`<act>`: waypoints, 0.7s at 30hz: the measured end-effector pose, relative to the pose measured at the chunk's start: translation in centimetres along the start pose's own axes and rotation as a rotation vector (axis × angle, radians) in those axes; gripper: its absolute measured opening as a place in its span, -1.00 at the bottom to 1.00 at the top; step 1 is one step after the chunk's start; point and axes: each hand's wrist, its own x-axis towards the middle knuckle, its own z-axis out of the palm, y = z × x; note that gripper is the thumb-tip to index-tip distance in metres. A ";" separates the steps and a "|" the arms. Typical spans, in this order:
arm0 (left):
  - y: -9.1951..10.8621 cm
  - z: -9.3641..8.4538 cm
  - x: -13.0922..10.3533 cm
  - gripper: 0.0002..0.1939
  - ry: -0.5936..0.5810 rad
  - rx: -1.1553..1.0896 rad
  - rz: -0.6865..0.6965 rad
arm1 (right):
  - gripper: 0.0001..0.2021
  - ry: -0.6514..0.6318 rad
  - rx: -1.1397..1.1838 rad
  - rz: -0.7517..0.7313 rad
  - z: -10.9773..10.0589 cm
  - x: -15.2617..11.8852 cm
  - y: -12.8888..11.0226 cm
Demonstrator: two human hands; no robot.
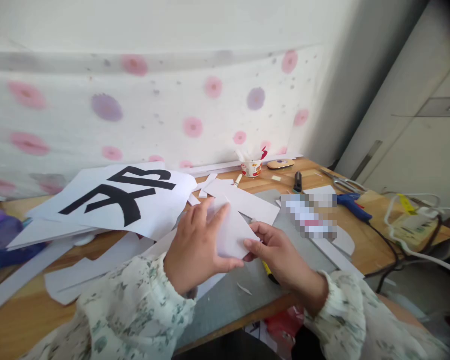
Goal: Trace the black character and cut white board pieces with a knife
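Observation:
Between my two hands is a white board piece, raised a little above the grey cutting mat. My left hand grips its left side, with the thumb along the lower edge and the fingers spread over the top. At the right corner, my right hand pinches the piece between thumb and fingers. Behind it lies another flat white board. A yellow and black tool is partly hidden beside my right hand. A thin curled white scrap rests on the mat.
Left, a white sheet with black lettering covers other sheets. At the back stand a paper cup and a yellow oval object. On the right are scissors, a blue glue gun, a black-handled cutter and cables.

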 end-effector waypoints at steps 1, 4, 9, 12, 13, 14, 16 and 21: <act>-0.3 -0.3 0.0 0.13 -0.022 -0.029 0.002 | -0.63 0.012 0.004 0.004 -0.2 0.0 -0.1; -1.5 -1.0 0.4 -0.12 -0.081 -0.213 0.006 | -0.61 0.056 0.020 0.002 -1.2 -0.1 -0.3; -3.1 -0.5 1.5 -0.49 -0.067 -0.436 -0.061 | -0.56 0.154 0.064 0.020 -2.3 0.2 0.2; -3.5 0.1 2.1 -0.54 -0.084 -0.491 -0.081 | -0.53 0.183 0.030 0.019 -2.3 0.8 0.6; -3.6 0.2 2.3 -0.54 -0.085 -0.517 -0.080 | -0.53 0.185 0.013 0.013 -2.2 1.0 0.7; -3.7 0.3 2.4 -0.54 -0.082 -0.544 -0.076 | -0.54 0.185 -0.001 0.002 -2.0 1.2 0.7; -3.9 0.3 2.6 -0.58 -0.072 -0.596 -0.069 | -0.55 0.180 -0.020 -0.025 -1.7 1.5 0.7; -4.3 0.3 2.8 -0.77 -0.063 -0.684 -0.087 | -0.46 0.191 -0.198 -0.061 -1.2 1.7 0.1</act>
